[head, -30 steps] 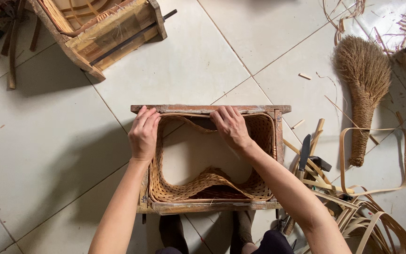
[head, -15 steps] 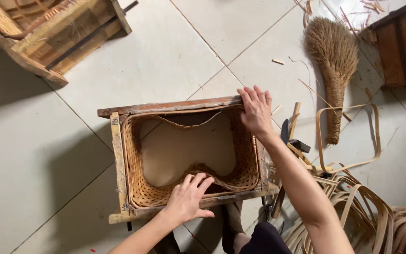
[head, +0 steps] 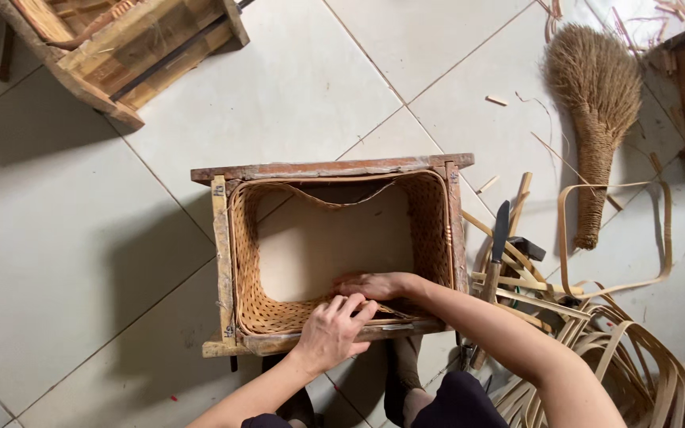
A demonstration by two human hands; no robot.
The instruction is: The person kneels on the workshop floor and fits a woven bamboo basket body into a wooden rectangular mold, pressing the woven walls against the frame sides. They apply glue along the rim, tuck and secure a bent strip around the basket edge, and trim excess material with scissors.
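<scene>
On the pale tiled floor (head: 81, 238) stands a rectangular wooden frame with woven cane walls (head: 334, 246), just in front of the person's feet. Both hands meet at its near edge: the left hand (head: 334, 333) presses fingers down on the weave by the near rail, its grip closed around nothing; the right hand (head: 374, 285) lies flat inside, fingers extended. A brown straw hand-broom (head: 596, 103) and loose cane strips (head: 612, 349) lie to the right.
</scene>
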